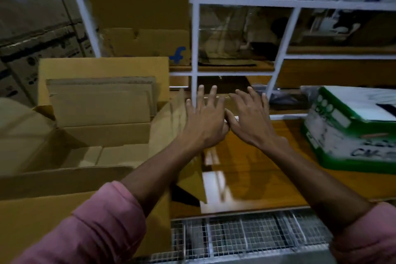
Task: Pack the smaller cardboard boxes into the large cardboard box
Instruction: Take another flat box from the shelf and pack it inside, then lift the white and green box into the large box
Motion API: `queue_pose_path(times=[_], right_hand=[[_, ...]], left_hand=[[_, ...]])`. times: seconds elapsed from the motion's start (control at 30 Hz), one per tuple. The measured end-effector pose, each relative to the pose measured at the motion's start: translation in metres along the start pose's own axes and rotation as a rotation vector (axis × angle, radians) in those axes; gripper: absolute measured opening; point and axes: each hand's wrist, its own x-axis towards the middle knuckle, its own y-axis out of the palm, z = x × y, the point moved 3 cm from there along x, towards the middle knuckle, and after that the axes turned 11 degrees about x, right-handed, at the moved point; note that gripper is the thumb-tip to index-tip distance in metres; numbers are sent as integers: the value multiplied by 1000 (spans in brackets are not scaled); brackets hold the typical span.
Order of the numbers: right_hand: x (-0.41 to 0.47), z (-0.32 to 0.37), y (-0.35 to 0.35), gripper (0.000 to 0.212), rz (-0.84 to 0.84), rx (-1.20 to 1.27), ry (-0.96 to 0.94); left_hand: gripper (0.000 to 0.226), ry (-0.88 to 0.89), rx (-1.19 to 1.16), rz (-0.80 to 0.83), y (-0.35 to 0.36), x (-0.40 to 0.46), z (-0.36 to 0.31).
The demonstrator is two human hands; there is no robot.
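Pink sleeves (92,227) frame the bottom corners of the view, rolled back on both forearms, and between them runs a strip of wire mesh (246,236) along the near edge of a wooden table (267,169). Both arms reach forward over that table. Left hand (204,118) and right hand (249,115) are held side by side, backs up, fingers straight and spread apart, holding nothing; their thumbs nearly meet in the middle, above what looks like a flat piece of brown cardboard (218,100) at the foot of a white shelf frame (235,0) (whether the fingertips actually touch it I cannot tell, the frame is blurred). To the left stands the large cardboard box (70,180), open at the top with its flaps folded outward; inside it, flattened smaller cardboard boxes (100,103) stand upright against the far wall, with more brown card lying on the bottom. On the right side of the table sits a green and white carton (347,126), tilted, well apart from the hands. Behind the large box, on the shelf, leans more brown cardboard bearing a blue letter f (177,54), and stacked printed cartons (32,17) fill the far left.
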Motion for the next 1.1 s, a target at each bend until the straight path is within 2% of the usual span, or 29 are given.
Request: queue_pose_path(times=[0.2, 0.37, 0.5, 0.67, 0.8, 0.97, 1.1], right_hand=[[-53, -130, -45, 80, -11, 0, 162], [-82, -225, -72, 72, -39, -18, 261], [-95, -276, -81, 66, -77, -10, 319], [-97, -331, -85, 83, -71, -24, 427], [-82, -382, -99, 73, -74, -69, 452], [-70, -441, -105, 77, -85, -61, 484], [-61, -482, -122, 70, -180, -42, 463]], left_hand=[[80, 95, -46, 64, 24, 33, -129], [81, 174, -24, 119, 46, 61, -203], [80, 244, -30, 155, 70, 81, -243], [80, 298, -76, 186, 96, 126, -283], [81, 339, -130, 204, 107, 169, -310], [83, 357, -149, 240, 126, 207, -347], [82, 361, -174, 254, 134, 241, -382]])
